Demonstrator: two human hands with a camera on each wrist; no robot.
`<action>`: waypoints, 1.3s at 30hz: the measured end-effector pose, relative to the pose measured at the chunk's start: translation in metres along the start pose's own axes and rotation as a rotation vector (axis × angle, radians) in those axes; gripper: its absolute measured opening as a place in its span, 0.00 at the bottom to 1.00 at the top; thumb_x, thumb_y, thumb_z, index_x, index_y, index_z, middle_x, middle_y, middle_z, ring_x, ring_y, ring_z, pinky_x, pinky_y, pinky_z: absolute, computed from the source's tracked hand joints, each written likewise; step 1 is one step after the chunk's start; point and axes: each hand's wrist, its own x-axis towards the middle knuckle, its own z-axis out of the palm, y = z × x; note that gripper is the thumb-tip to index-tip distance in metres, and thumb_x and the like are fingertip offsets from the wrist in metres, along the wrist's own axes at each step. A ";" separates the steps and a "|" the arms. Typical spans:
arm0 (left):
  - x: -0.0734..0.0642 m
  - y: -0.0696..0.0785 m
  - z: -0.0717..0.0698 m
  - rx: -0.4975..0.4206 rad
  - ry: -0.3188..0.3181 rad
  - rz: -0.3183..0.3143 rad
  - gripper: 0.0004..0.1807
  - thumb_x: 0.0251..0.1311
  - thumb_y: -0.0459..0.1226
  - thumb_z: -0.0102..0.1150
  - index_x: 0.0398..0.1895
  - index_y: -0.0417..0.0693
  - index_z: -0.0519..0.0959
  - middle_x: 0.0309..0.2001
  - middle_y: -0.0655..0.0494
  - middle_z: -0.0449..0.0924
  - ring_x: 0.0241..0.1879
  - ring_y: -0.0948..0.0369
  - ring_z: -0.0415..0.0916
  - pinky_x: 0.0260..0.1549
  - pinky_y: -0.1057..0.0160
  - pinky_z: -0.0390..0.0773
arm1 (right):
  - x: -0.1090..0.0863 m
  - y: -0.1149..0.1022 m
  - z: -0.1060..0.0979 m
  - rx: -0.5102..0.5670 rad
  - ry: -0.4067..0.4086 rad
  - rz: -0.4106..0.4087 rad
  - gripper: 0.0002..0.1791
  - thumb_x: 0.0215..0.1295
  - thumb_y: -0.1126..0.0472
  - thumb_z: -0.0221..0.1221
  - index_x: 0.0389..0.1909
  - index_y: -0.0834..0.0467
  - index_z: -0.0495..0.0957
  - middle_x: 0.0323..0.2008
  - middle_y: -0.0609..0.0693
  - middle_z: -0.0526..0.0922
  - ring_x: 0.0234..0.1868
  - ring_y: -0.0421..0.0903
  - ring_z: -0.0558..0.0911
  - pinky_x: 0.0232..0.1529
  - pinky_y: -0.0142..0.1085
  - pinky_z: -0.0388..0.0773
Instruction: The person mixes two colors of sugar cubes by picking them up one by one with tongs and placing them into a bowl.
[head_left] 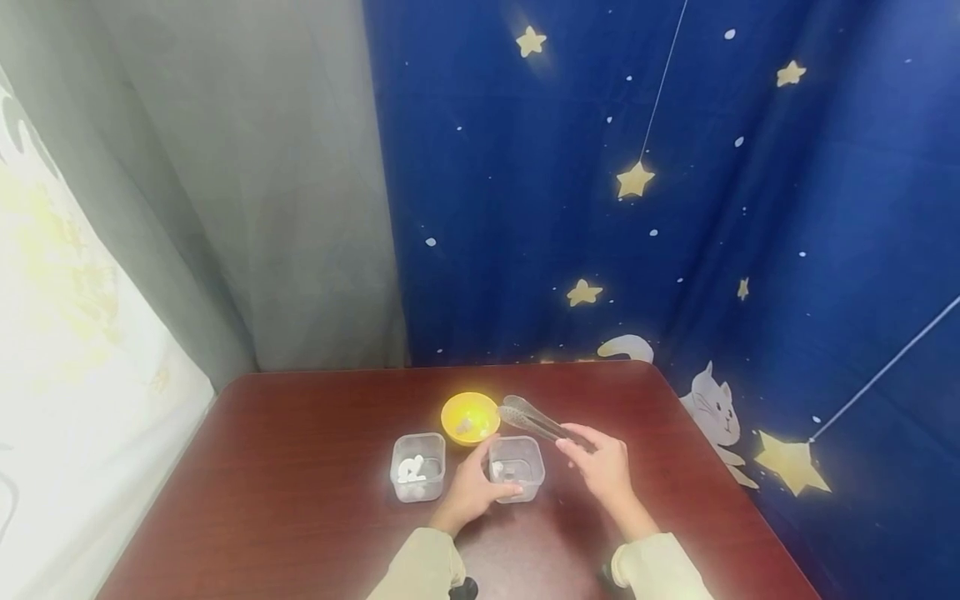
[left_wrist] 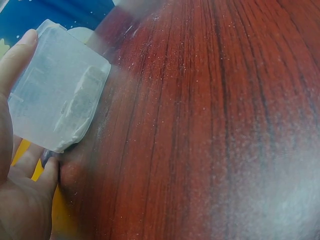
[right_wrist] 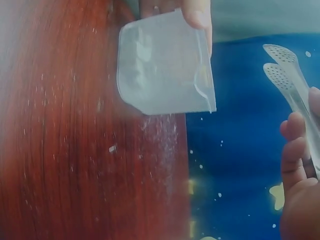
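My left hand [head_left: 470,490] grips a clear plastic container [head_left: 527,454], thumb on its near side and fingers at its left side. A few small pale pieces [head_left: 500,468] lie inside. In the left wrist view the container [left_wrist: 60,85] shows whitish contents through its wall. My right hand [head_left: 606,467] holds metal tongs [head_left: 542,421], which point left toward a yellow bowl [head_left: 448,415]. In the right wrist view the perforated tong heads [right_wrist: 280,65] stand slightly apart with nothing visible between them. The bowl holds a small pale piece [head_left: 464,426].
A second clear container [head_left: 395,467] with white pieces [head_left: 410,469] stands to the left on the brown table [head_left: 315,467]. A small pale crumb [right_wrist: 112,148] lies on the table in the right wrist view. Grey and blue curtains [head_left: 480,183] hang behind.
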 end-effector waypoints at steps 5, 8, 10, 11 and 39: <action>-0.001 0.001 0.000 0.004 -0.001 -0.004 0.53 0.39 0.49 0.79 0.71 0.51 0.64 0.64 0.50 0.71 0.61 0.53 0.69 0.60 0.46 0.65 | -0.001 0.001 -0.005 -0.087 -0.045 -0.048 0.14 0.50 0.61 0.74 0.40 0.55 0.87 0.25 0.49 0.85 0.17 0.46 0.81 0.19 0.34 0.77; 0.000 0.002 -0.001 0.003 0.002 0.002 0.53 0.39 0.49 0.79 0.71 0.53 0.64 0.64 0.51 0.71 0.61 0.53 0.69 0.61 0.46 0.65 | -0.002 0.003 -0.007 -0.134 -0.087 -0.092 0.14 0.49 0.62 0.74 0.39 0.55 0.87 0.23 0.46 0.84 0.18 0.45 0.81 0.19 0.33 0.77; 0.000 0.002 -0.001 0.004 0.003 0.005 0.53 0.39 0.48 0.79 0.71 0.53 0.64 0.64 0.52 0.72 0.61 0.54 0.69 0.61 0.46 0.64 | -0.002 0.003 -0.008 -0.178 -0.112 -0.138 0.14 0.48 0.63 0.74 0.38 0.54 0.87 0.24 0.45 0.85 0.20 0.40 0.81 0.21 0.33 0.78; 0.000 0.001 -0.001 0.002 0.001 0.005 0.53 0.39 0.48 0.79 0.72 0.53 0.63 0.64 0.53 0.72 0.61 0.54 0.69 0.61 0.46 0.64 | -0.002 0.004 -0.008 -0.207 -0.122 -0.165 0.13 0.48 0.63 0.74 0.38 0.55 0.87 0.25 0.45 0.85 0.21 0.38 0.81 0.23 0.33 0.78; 0.000 -0.004 -0.001 -0.014 -0.011 0.034 0.53 0.39 0.48 0.79 0.72 0.52 0.63 0.59 0.55 0.75 0.51 0.58 0.74 0.52 0.51 0.72 | 0.010 0.000 0.003 -0.505 -0.387 -0.315 0.10 0.49 0.61 0.72 0.34 0.58 0.87 0.30 0.48 0.86 0.32 0.47 0.84 0.36 0.41 0.81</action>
